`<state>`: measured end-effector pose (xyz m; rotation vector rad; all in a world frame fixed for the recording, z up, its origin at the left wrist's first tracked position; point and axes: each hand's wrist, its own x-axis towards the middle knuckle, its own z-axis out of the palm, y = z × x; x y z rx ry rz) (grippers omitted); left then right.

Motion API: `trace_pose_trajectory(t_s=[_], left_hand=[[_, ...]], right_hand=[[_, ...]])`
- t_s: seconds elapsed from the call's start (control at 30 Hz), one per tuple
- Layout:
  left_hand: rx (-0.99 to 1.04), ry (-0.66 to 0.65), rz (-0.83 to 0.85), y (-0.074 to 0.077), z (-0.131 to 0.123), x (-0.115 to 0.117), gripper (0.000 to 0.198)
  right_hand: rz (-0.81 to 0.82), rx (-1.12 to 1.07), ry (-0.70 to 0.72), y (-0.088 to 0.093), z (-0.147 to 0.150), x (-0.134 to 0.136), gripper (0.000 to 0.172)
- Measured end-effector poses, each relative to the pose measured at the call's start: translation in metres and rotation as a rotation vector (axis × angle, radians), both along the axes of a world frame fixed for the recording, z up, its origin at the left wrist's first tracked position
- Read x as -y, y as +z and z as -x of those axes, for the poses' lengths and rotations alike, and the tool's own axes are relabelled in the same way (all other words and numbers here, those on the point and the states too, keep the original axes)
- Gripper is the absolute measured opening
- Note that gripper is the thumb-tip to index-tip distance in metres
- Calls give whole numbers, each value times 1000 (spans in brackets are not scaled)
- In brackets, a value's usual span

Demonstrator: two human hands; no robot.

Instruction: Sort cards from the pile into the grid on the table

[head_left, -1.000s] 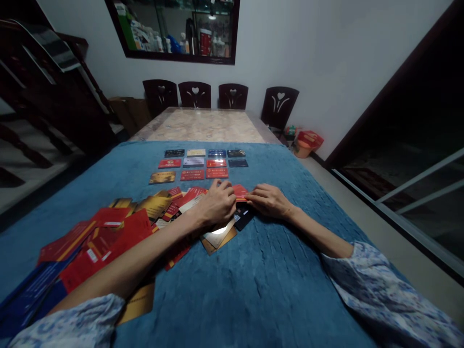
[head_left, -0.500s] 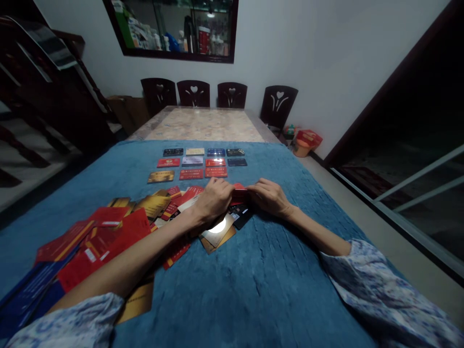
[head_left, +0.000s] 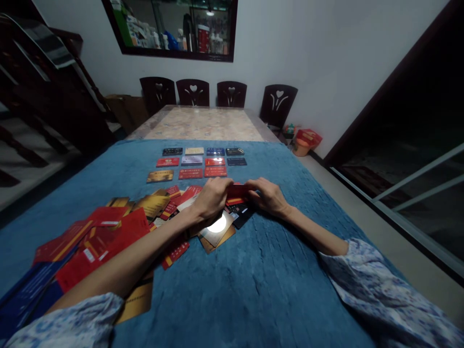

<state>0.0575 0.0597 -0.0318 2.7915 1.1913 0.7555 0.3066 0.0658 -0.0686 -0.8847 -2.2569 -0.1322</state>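
Between my two hands is a red card [head_left: 237, 189], held by its left and right ends just above the cloth. My left hand [head_left: 213, 197] has its fingers closed on one end; my right hand [head_left: 267, 195] pinches the other. Whether it is one card or a small stack I cannot tell. Below lie a black card [head_left: 243, 215] and a shiny gold card [head_left: 218, 231]. A spread heap of red, gold and blue cards [head_left: 119, 237] runs under and beside my left forearm. Beyond my hands, several cards [head_left: 191, 161] lie in three rows.
A blue cloth [head_left: 261, 285] covers the near part of the table, with a bare patterned tabletop [head_left: 206, 123] at the far end. Several dark chairs [head_left: 232, 94] stand behind it. An orange bucket [head_left: 302, 145] with a red box is on the floor at the right.
The red card has turned between my hands, so more of its red face shows. My right hand has shifted slightly left. The rows and the heap are unchanged.
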Motion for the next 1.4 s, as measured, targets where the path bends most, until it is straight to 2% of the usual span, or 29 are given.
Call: trace_pose_trajectory(t_s=[0.2,0.5,0.8,1.2,1.4], left_hand=[[-19,-9,13,0,2,0,33],[-76,52,43,-2,-1,3,49],[-88,89,82,1,-2,5,48],[-51,87,101,-2,-1,-2,45],[-73,98,132,3,-1,-2,49]], right_hand=[[1,49,-68,-2,-2,-1,32],[-15,118,-66,-8,-4,-3,41],[-14,179,-49,-8,-4,-8,47],[-25,223,-47,-2,-3,-12,57],[-9,246,-70,1,-2,-15,58]])
